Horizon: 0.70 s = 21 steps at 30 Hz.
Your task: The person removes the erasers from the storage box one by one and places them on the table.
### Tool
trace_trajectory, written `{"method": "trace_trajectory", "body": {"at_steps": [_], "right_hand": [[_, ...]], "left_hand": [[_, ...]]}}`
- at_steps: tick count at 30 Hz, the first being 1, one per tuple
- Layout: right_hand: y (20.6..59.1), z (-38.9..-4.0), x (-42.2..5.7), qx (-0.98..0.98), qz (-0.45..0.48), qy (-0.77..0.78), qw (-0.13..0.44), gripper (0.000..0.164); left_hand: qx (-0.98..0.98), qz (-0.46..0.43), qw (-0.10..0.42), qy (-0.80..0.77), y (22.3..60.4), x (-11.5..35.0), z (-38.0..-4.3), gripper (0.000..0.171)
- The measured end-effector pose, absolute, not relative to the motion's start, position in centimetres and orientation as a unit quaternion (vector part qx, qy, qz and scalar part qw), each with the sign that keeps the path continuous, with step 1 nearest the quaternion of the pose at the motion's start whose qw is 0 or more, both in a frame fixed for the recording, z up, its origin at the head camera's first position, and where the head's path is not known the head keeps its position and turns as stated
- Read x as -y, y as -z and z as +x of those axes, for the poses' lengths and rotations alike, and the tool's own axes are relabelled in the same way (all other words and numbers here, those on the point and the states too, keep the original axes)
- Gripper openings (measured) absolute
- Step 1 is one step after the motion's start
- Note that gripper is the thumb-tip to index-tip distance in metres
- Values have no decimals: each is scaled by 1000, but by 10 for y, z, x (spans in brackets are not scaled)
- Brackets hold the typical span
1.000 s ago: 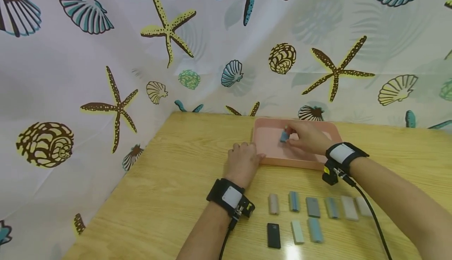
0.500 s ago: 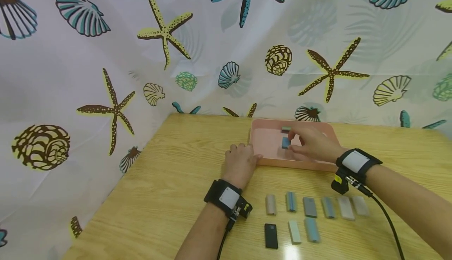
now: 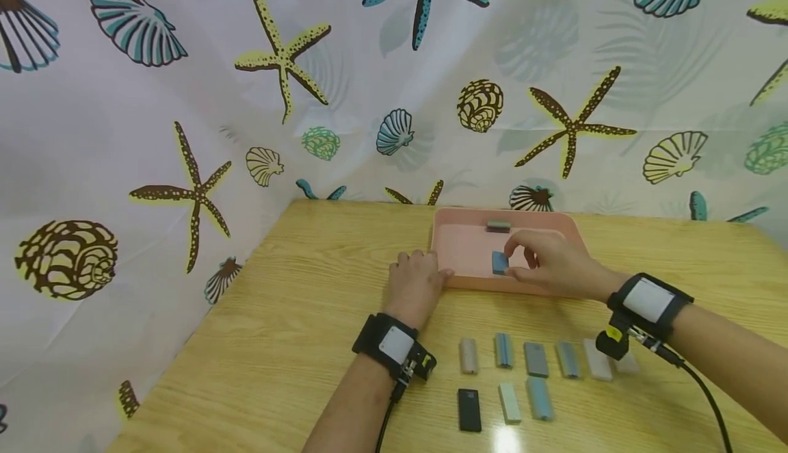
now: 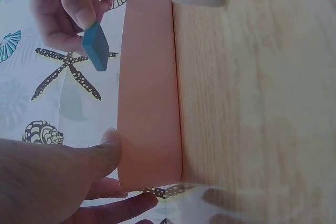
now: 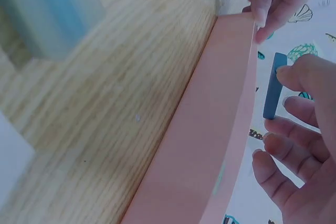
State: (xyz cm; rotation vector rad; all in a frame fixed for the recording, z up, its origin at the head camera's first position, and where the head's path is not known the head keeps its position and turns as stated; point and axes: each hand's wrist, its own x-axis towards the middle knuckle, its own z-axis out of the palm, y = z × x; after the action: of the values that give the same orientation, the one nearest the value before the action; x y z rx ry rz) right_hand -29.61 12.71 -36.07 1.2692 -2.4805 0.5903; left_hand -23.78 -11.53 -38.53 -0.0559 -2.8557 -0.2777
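Observation:
A small blue rectangular block (image 3: 500, 263) is pinched between the thumb and fingers of my right hand (image 3: 544, 261), over the near part of a pink tray (image 3: 458, 237). In the right wrist view the blue block (image 5: 275, 85) stands tilted, apart from the tray wall (image 5: 210, 108). My left hand (image 3: 418, 282) grips the tray's near left corner. The left wrist view has its thumb (image 4: 107, 153) against the tray's outer wall, with other fingers round the corner. Another block, green and dark grey (image 3: 498, 226), lies in the tray by the far wall.
Several small blocks lie in two rows before the tray, among them a black one (image 3: 469, 410), a pale green one (image 3: 509, 402), a light blue one (image 3: 540, 398) and a beige one (image 3: 468, 356). A shell-printed cloth (image 3: 345, 97) hangs behind the wooden table (image 3: 295, 316).
My right hand has brought the blue block from mid-tray toward the near wall, uncovering the green and grey block. The left hand keeps its place on the corner.

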Motion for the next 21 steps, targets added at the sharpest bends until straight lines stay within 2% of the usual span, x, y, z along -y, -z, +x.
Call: {"method": "trace_trajectory", "body": {"at_steps": [4,10,21], "right_hand": [[359,-286,-131,850,456,-221,145,24],[358,-269,-142,852,452,-247,97,24],[359,-243,-160,837,471,-270,75,28]], "left_hand": [[986,-19,134,98,385,116,-237,41],[986,-17,124,106,383,115,-236,40],[986,-14,126,104,382,114,-236,42]]}}
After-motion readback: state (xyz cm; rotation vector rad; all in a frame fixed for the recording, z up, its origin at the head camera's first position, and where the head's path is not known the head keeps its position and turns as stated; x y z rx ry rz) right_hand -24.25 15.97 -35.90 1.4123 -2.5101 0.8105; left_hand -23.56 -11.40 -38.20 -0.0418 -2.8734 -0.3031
